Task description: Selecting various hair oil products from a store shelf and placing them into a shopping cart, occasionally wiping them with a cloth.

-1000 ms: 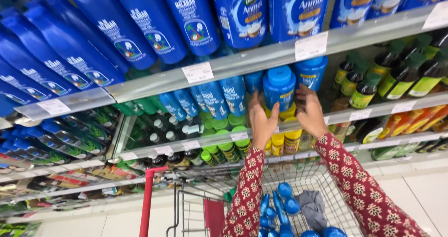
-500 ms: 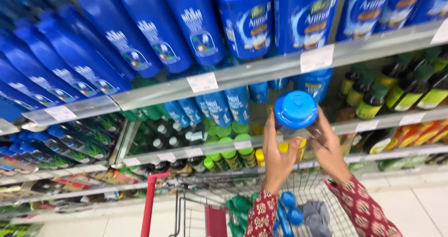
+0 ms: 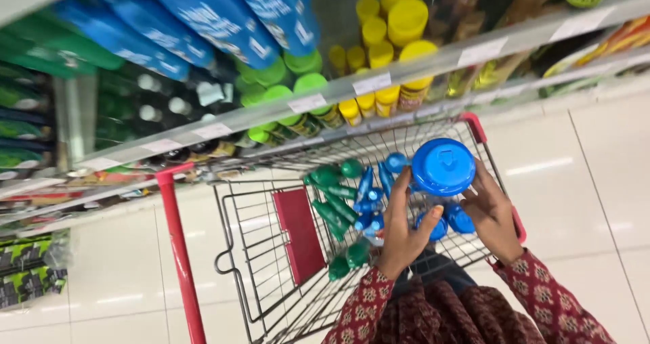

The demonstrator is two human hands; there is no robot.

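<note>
Both hands (left hand (image 3: 404, 232), right hand (image 3: 492, 215)) hold round blue-capped bottle (image 3: 443, 167).

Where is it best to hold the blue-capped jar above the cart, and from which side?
Grip the body just under the wide blue cap, from both sides, as the left hand and right hand do now. The jar stands upright and its cap overhangs, so it probably will not slip down into the wire cart.
</note>
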